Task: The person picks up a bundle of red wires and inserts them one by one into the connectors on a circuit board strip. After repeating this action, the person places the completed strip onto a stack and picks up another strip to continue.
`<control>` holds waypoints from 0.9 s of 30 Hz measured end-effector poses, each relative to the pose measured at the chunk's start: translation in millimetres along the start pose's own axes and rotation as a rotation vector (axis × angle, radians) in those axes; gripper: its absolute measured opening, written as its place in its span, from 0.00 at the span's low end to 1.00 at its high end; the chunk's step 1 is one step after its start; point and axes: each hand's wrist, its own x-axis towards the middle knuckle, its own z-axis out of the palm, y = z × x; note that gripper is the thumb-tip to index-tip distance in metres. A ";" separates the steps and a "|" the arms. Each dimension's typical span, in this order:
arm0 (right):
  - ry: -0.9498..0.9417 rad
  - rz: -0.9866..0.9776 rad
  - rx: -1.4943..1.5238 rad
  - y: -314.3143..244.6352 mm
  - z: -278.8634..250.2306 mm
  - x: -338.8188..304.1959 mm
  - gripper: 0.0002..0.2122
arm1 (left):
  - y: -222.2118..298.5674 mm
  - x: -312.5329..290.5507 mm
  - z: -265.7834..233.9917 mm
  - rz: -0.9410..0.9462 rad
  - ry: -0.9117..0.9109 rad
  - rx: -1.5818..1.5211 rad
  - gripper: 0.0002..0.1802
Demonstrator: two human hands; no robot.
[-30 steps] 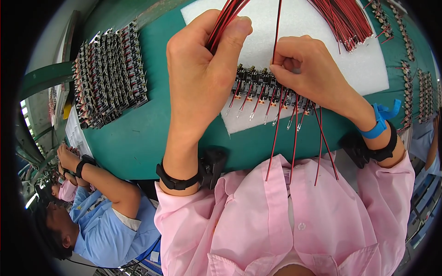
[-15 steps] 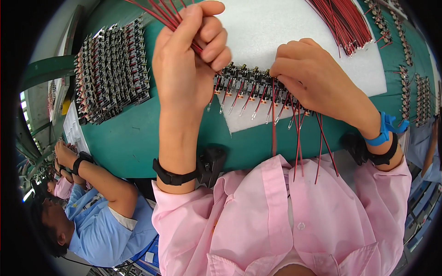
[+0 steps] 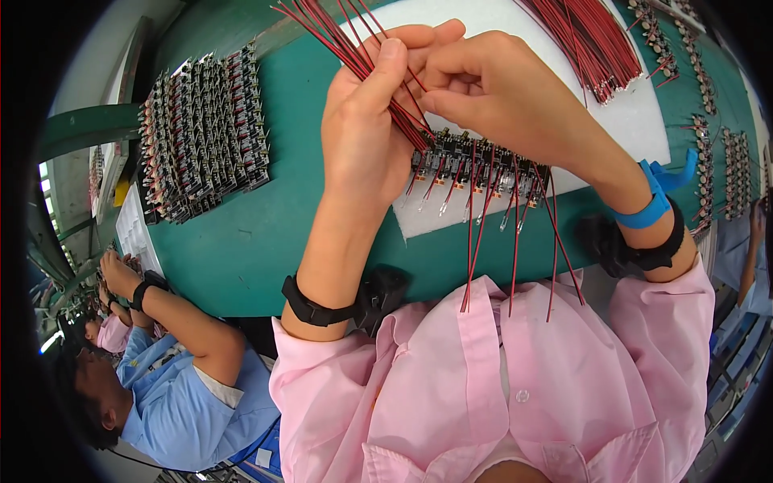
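My left hand is closed around a bundle of thin red and black wires, its thumb lying along them. Close beside it, my right hand pinches at a single wire that fans away from the bundle; the fingertips are partly hidden. Below both hands lies a row of small black circuit boards, with short leads and clear-tipped parts along its near side. Several long red and black wires hang from this row toward my pink shirt.
A white foam sheet lies on the green table, bearing a large pile of red and black wires. Stacked circuit boards stand at left; more rows of boards are at right. A person in blue works at lower left.
My right hand has left the board row and moved up and left to the wire bundle. My left hand has shifted right with the bundle. Another long wire now hangs from the boards.
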 end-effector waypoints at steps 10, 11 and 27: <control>0.012 0.538 0.798 -16.3 -25.1 5.2 0.05 | 10.9 -6.8 -6.6 0.051 0.051 0.524 0.12; 0.030 0.509 0.788 -14.9 -24.9 4.5 0.05 | 10.8 -7.2 -5.6 0.051 0.049 0.525 0.12; 0.102 0.323 0.434 -5.7 -23.6 0.7 0.05 | 7.5 -6.1 -1.6 0.163 -0.032 0.741 0.08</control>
